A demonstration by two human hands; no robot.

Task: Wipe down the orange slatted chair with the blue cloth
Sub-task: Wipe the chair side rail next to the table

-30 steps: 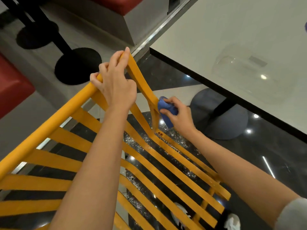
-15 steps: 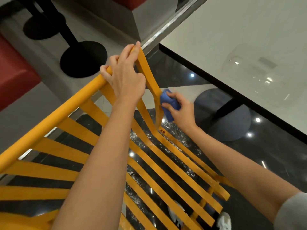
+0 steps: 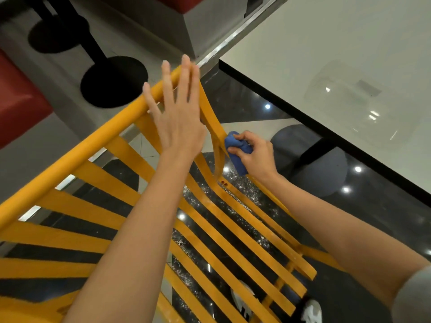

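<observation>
Chair: orange slatted chair (image 3: 121, 231), seen from above; fills the frame from 6 to 9 o'clock and reaches up to the centre. Round top rail runs from 9 o'clock up toward 12; flat slats fan out from it toward 5 o'clock.
Side upright: curved orange upright (image 3: 211, 117) descends from the rail's upper end toward the centre of the frame.
Left hand: left hand (image 3: 178, 120), just above centre; fingers straight and spread, gripping nothing, laid over the upper end of the top rail. Whether the palm touches the rail cannot be told.
Right hand: right hand (image 3: 255, 155), at 3 o'clock of the left hand, near it; fingers curled round the cloth.
Cloth: blue cloth (image 3: 238, 152), bunched in the right hand, pressed against the outer side of the upright, at the frame's centre.
Table: white table (image 3: 326, 54) with dark edge, at 1 to 3 o'clock; its grey round base (image 3: 326, 173) sits on the floor at 3 o'clock.
Floor: dark glossy floor (image 3: 245, 101) visible through the slats, with light spots.
Stool bases: black round pedestal bases (image 3: 114, 81) at 10 to 11 o'clock.
Seat: red cushion (image 3: 16, 99) at 9 o'clock.
Shoes: white shoes (image 3: 311, 311) partly seen through the slats at 5 o'clock.
</observation>
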